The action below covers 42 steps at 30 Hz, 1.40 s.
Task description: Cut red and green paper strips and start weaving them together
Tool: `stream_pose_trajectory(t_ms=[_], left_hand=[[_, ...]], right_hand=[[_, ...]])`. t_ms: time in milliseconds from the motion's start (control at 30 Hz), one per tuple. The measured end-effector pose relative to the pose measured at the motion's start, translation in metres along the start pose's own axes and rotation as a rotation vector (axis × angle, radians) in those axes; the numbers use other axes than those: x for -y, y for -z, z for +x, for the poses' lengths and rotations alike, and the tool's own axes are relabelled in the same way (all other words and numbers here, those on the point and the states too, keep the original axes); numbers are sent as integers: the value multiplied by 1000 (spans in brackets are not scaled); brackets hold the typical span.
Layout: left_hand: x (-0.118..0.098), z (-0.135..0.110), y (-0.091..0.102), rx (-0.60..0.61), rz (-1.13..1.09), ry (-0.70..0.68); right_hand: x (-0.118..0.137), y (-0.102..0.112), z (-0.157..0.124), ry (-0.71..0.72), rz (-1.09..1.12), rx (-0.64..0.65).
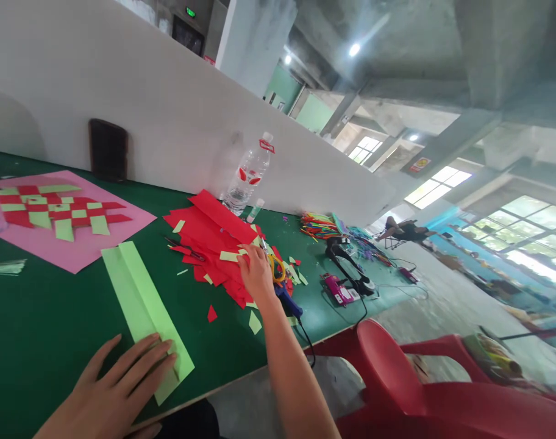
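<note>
My left hand (pixel 129 378) lies flat, fingers spread, on the lower end of a long light-green paper strip (pixel 145 299) with a lengthwise crease. My right hand (pixel 256 273) is over a pile of red paper (pixel 214 244), its fingers apart and pointing down. Beside it are yellow-handled scissors (pixel 277 268), partly hidden by the hand; I cannot tell whether it touches them. A small pale-green paper piece (pixel 229 256) lies at its fingertips. Just right of my wrist rests a blue glue gun (pixel 288 302) with a black cord.
A pink sheet (pixel 77 259) bearing a red-and-green woven paper fish lies left. A phone (pixel 108 150) leans on the white partition. A bottle (pixel 247 180) and glue stick (pixel 255 211) stand behind the pile. Coloured craft stems (pixel 321 225) lie farther right; a red chair (pixel 392 366) adjoins the table.
</note>
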State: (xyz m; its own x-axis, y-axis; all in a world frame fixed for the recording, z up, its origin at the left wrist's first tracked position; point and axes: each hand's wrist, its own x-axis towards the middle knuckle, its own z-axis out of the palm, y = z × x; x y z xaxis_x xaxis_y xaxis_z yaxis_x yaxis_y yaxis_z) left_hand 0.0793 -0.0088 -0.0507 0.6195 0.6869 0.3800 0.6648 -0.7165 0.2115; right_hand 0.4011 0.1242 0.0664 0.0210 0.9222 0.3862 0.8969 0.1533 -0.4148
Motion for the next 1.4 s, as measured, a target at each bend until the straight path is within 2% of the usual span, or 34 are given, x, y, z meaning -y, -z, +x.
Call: stream_pose_trajectory(t_ms=[100, 200, 300, 400, 467, 567, 600, 700, 833, 933, 1033, 1133, 1267, 1400], left_hand=[[0, 4, 4, 21, 31, -90], [1, 3, 0, 8, 34, -127], [4, -2, -7, 5, 22, -111], [7, -5, -11, 13, 18, -82], [7, -3, -10, 4, 24, -94], [1, 10, 0, -9, 15, -93], [-2, 16, 4, -2, 3, -39], [-10, 33, 16, 18, -14, 79], [-12, 43, 26, 9, -12, 41], [-13, 45, 32, 20, -18, 50], [-13, 47, 37, 23, -23, 30], [-13, 48, 40, 22, -21, 24], [-12, 46, 39, 40, -45, 44], [-11, 44, 35, 9, -43, 31]], right_hand=[[15, 7, -22, 83, 41, 26], [48, 5, -69, 197, 90, 107], [78, -6, -117, 364, 168, 277], [89, -16, -144, 376, 132, 348], [87, -19, -147, 351, 108, 350], [81, -13, -128, 404, 97, 408], [80, -11, -114, 424, 91, 435], [82, -11, -57, 313, 16, 426], [92, -39, 29, 220, -53, 432], [103, -67, 72, 165, -111, 495], [111, -87, 89, 111, -149, 534], [114, -97, 92, 77, -149, 549], [111, -99, 94, 47, -67, 518], [106, -90, 99, 35, 148, 372]])
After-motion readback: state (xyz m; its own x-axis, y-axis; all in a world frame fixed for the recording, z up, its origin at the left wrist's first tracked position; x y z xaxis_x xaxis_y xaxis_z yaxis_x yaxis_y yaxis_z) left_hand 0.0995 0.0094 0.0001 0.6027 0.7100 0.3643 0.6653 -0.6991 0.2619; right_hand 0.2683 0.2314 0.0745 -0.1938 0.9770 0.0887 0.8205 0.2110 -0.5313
